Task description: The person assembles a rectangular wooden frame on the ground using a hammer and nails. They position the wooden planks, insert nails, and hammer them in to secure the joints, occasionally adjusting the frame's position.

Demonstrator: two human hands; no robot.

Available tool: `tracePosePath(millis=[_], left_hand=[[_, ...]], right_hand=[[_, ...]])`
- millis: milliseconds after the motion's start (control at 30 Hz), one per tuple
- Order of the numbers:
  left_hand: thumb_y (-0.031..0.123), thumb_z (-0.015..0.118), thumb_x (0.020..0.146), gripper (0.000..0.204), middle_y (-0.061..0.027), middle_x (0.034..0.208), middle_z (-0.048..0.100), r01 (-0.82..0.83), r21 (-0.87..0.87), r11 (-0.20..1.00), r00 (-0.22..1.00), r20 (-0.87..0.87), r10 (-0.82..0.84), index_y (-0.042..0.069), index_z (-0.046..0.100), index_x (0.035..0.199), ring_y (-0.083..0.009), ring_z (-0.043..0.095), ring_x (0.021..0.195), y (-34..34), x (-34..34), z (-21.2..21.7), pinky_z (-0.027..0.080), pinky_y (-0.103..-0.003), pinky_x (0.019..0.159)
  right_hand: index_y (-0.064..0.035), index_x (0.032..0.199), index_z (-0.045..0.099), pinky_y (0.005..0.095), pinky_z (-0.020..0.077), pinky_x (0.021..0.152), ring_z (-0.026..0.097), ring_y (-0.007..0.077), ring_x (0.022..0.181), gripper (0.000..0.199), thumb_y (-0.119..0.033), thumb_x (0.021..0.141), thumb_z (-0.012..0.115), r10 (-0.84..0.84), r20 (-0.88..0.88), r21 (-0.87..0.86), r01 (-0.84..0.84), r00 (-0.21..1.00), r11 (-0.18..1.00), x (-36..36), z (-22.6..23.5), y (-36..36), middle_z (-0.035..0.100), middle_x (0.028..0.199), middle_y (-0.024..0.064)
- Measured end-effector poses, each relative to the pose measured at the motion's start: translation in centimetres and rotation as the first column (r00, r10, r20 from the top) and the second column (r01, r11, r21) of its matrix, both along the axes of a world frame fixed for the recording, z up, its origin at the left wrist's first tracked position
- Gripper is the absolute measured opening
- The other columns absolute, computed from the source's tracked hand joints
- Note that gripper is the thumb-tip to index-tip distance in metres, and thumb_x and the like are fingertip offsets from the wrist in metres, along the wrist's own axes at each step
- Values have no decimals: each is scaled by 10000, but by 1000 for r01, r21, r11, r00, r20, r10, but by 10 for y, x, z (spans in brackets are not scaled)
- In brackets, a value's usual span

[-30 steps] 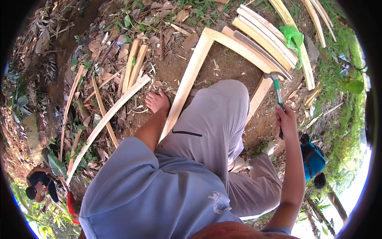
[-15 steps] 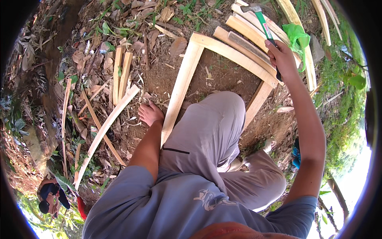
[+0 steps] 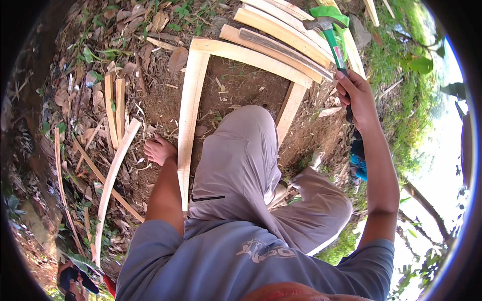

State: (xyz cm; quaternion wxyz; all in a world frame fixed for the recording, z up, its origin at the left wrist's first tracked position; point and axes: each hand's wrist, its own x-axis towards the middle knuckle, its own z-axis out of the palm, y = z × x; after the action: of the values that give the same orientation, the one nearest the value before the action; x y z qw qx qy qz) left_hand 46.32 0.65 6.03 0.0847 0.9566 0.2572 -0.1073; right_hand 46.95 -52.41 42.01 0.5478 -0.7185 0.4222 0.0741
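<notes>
My right hand (image 3: 357, 96) is wrapped round the black grip of a claw hammer (image 3: 334, 49), raised with its metal head up and away from me. My left hand (image 3: 159, 149) rests on the dirt beside the left board (image 3: 190, 115), fingers apart and nothing visible in them. That board meets a crosswise board (image 3: 256, 61) at the far left corner. A right board (image 3: 290, 111) meets the crosswise one at its other end, making a three-sided wooden frame around my bent knee. The near end of the right board is hidden behind my leg.
Several loose planks (image 3: 283, 30) lie just beyond the frame, with a green plastic bag (image 3: 334, 25) behind the hammer. Thin wooden strips (image 3: 114, 175) are scattered on the leaf litter at left. A grey stone (image 3: 359, 32) sits at the far right.
My right hand has brought the hammer lower and nearer, its head now turned more upright. The view has shifted, so the frame and planks sit further left. My left hand stays on the ground.
</notes>
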Motion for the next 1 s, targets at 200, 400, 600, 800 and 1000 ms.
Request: tracePosePath(millis=[200,400,600,800,1000], left_hand=[[605,434,1061,584,-165,1264,572,-46,45,998,998,36,44,64,594,1212,-386,516,1258,3,4,-17,396,-546,1092],[667,472,1040,675,-187,1263,490,-124,43,991,970,216,112,30,485,1262,-402,497,1231,7,11,-36,416,-563,1072],[537,500,1092,589,-217,1073,625,577,-352,737,803,408,-434,-35,636,1114,-422,572,1083,9,62,31,452,-537,974],[563,428,1129,724,-275,967,692,453,-688,567,889,300,-347,-100,711,1072,-366,657,921,-44,67,59,493,-513,876],[497,419,1137,703,-345,929,697,598,-437,672,801,340,-492,-117,698,938,-532,644,892,-64,43,69,467,-602,815]], right_hand=[[-93,982,644,236,334,539,413,31,591,217,-282,1070,705,-324,115,81,316,939,945,-138,20,27,491,736,-70],[-98,939,634,240,345,532,426,46,579,240,-292,1051,719,-496,202,15,504,844,864,-263,-3,4,495,736,-64],[-80,872,609,281,335,476,432,74,509,346,-359,1026,743,-496,20,-247,485,868,839,-343,-36,-36,496,679,-42],[-79,873,607,290,322,469,413,75,498,350,-363,1034,732,-530,7,-209,520,848,829,-354,-34,-50,479,656,-43],[-71,857,611,296,317,473,421,79,506,339,-335,1021,745,-549,63,-140,552,833,822,-368,-12,-42,488,666,-35]])
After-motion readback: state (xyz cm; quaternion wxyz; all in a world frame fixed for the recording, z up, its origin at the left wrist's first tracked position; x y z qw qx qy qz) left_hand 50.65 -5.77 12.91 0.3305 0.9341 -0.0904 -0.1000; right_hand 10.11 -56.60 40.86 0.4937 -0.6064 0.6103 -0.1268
